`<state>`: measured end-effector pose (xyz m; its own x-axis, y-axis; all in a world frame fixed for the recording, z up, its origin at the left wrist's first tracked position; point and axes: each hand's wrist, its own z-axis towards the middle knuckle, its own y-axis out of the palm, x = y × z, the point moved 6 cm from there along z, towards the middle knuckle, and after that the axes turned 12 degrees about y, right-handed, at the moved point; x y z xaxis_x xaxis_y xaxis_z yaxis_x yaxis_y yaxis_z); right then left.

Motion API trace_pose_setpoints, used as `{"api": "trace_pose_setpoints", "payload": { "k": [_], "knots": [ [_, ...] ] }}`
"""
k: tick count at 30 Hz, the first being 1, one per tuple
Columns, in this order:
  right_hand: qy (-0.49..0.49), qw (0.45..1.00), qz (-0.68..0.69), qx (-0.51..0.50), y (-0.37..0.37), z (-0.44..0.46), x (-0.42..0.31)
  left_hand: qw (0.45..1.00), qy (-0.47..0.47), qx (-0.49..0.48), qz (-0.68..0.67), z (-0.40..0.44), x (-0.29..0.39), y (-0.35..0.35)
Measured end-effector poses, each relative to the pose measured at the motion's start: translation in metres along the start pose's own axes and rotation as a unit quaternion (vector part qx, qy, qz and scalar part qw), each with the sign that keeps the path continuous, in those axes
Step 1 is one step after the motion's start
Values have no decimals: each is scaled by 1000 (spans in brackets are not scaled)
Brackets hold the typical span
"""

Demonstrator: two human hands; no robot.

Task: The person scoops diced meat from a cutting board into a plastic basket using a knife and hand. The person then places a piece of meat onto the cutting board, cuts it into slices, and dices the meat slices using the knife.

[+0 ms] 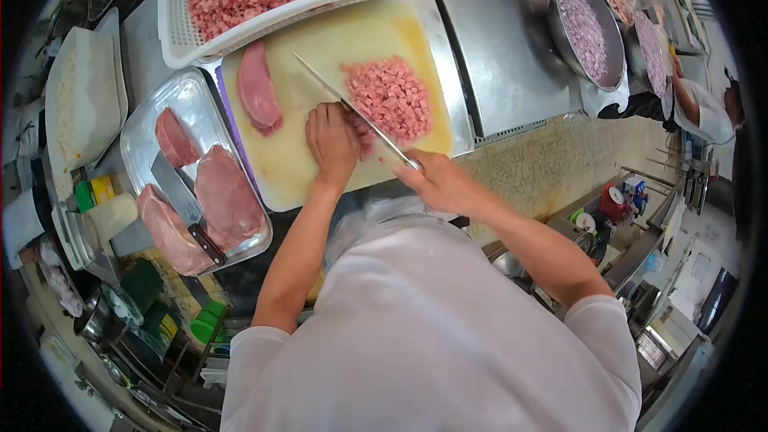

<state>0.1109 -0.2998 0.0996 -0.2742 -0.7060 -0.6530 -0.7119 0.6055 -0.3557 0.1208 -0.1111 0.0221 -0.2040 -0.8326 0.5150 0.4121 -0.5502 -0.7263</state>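
Observation:
My right hand [438, 182] grips the handle of a long kitchen knife [340, 94]. Its blade slants up and left across the yellowed cutting board [298, 164], between my left hand and a pile of diced pink meat [392, 100]. With fingers bent and close together, my left hand [330, 140] presses on a piece of meat [362, 138] beside the blade; the hand and blade partly hide that piece. A larger uncut piece of meat [258, 90] lies on the board's left side, apart from both hands.
Behind the board stands a white perforated basket [280, 14] full of diced meat. At left, a metal tray [134, 138] carries large meat pieces and a cleaver [178, 192]. Metal bowls [612, 72] of chopped purple-white food stand at right, near another person's arm [684, 92].

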Motion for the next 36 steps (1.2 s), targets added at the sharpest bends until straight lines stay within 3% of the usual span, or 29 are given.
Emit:
{"api": "trace_pose_setpoints", "payload": {
  "k": [3,6,8,12,14,18,23,24,26,29,32,36],
  "knots": [
    [-40,998,-54,16,25,54,-4,1000,-8,-15,-3,-8,-4,-1],
    [-34,999,-42,8,14,52,-9,1000,-6,1,-17,-11,-5,1],
    [38,998,-37,-16,-10,14,-29,998,0,51,-23,-9,-6,-1],
    [103,993,-36,-44,-13,-28,-2,1000,-6,20,-20,-5,-2,-2],
    [53,998,-3,-42,0,-2,4,1000,-8,1,-17,-6,-5,3],
    [114,989,-17,-98,17,46,-20,1000,-12,-21,-6,-6,-6,2],
    [-19,1000,6,23,5,42,1,998,-30,-25,-41,-16,-4,-6],
    [-40,998,12,39,2,35,4,997,6,-45,-55,-18,4,-11],
    [13,999,20,36,4,27,19,990,74,-85,-84,-24,19,-22],
    [41,997,53,34,6,14,21,976,107,-187,-21,-41,15,-9],
    [-1,995,78,59,4,-6,15,978,80,-191,20,-44,16,1],
    [-36,994,68,81,1,-26,21,989,20,-127,71,-41,20,7]
  ]
}}
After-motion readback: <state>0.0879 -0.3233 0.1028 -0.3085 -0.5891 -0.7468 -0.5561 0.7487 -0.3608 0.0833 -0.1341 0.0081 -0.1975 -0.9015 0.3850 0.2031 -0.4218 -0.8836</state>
